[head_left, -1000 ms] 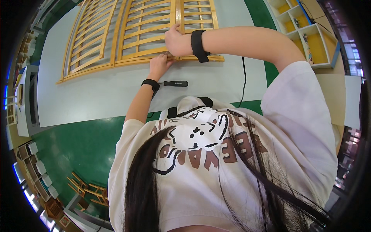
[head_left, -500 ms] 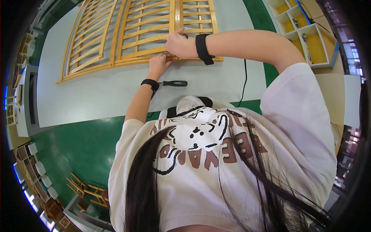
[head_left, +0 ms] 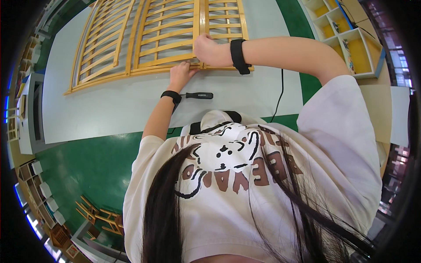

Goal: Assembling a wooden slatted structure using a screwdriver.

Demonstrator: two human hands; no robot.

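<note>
A light wooden slatted frame lies flat on the grey-white table, its near rail toward me. My left hand is at that near rail, fingers bent and pinching its edge. Just right of it and slightly farther off, my right hand is closed like a fist above the rail, beside an upright wooden bar of the frame. Whatever lies inside the right fist is hidden by the fingers. A black-handled screwdriver rests on the table near my left wrist, its shaft partly behind the wristband.
The table extends toward me and to the left. A black cable runs over its near right part. White compartment trays with yellow bottoms stand at the far right. Wooden stools are on the green floor, lower left.
My right hand has shifted a little to the right and turned at the wrist. A dark bit seen at the fist earlier is now out of sight. The left hand stays at the rail.
</note>
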